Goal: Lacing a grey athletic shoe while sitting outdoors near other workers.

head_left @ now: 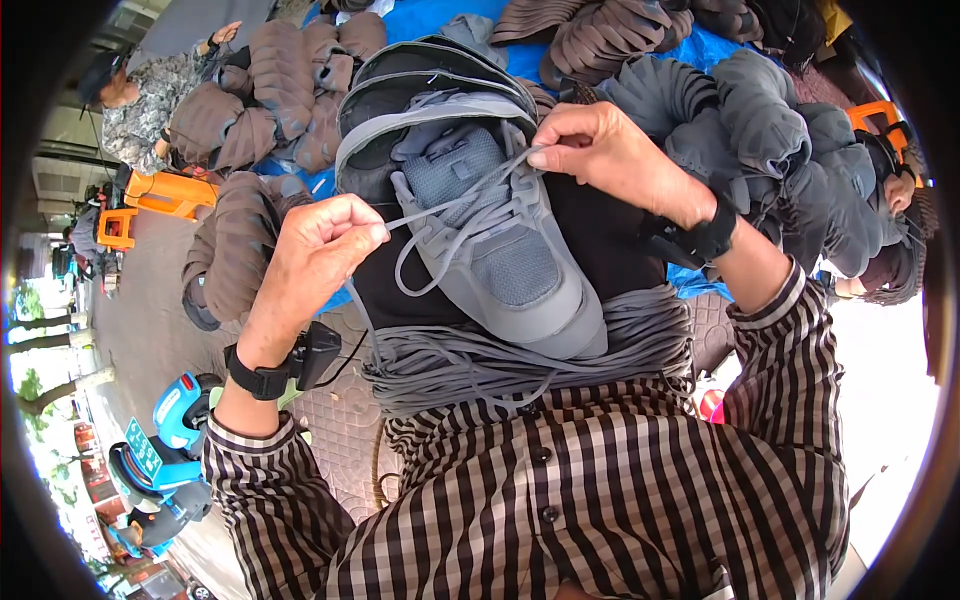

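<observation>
A grey shoe with a mesh toe lies on my lap, its toe pointing toward me. Grey shoelace runs taut across its tongue between my hands. My left hand pinches one stretch of the lace at the left of the shoe, and a loop of it hangs below. At the right of the shoe's collar, my right hand pinches the other stretch between thumb and finger. More shoe uppers are nested behind this shoe. A thick bundle of grey laces lies across my lap, against my checked shirt.
Stacks of brown shoe uppers and grey shoe uppers surround me on a blue sheet. A person in a patterned shirt is at the far left, near an orange stool. Blue scooters stand at the lower left.
</observation>
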### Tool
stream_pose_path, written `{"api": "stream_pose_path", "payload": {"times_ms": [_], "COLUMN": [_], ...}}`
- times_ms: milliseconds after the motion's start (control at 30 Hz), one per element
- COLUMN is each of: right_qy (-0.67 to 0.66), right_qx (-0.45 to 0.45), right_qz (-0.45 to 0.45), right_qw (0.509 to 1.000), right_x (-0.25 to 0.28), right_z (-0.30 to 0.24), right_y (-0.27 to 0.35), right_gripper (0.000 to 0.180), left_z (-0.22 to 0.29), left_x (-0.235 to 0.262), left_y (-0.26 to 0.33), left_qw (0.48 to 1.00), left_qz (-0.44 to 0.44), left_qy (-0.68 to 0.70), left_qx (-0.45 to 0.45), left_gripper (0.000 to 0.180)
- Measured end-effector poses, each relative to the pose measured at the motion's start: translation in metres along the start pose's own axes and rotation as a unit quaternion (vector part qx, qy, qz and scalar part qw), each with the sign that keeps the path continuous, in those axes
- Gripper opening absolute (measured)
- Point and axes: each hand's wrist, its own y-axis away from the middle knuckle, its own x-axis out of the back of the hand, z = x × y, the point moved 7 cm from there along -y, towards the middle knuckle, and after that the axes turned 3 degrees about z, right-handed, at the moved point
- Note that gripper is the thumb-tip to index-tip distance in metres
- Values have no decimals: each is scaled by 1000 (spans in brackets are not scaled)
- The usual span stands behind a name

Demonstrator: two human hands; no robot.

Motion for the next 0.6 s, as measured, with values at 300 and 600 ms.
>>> {"api": "stream_pose_path", "payload": {"times_ms": [300, 600], "right_qy": [273, 340], "right_qx": [187, 178], "right_qz": [160, 81], "right_qw": [930, 920], "right_x": [-6, -27], "right_z": [-43, -43], "right_y": [20, 27], "right_gripper": [9, 15], "left_z": [-15, -28], "left_x": [-9, -4], "left_y": [31, 50], "left_qw": [971, 905], "left_qz": [-73, -111], "left_qy": [196, 387], "left_qx": [114, 138], "left_gripper": [13, 19]}}
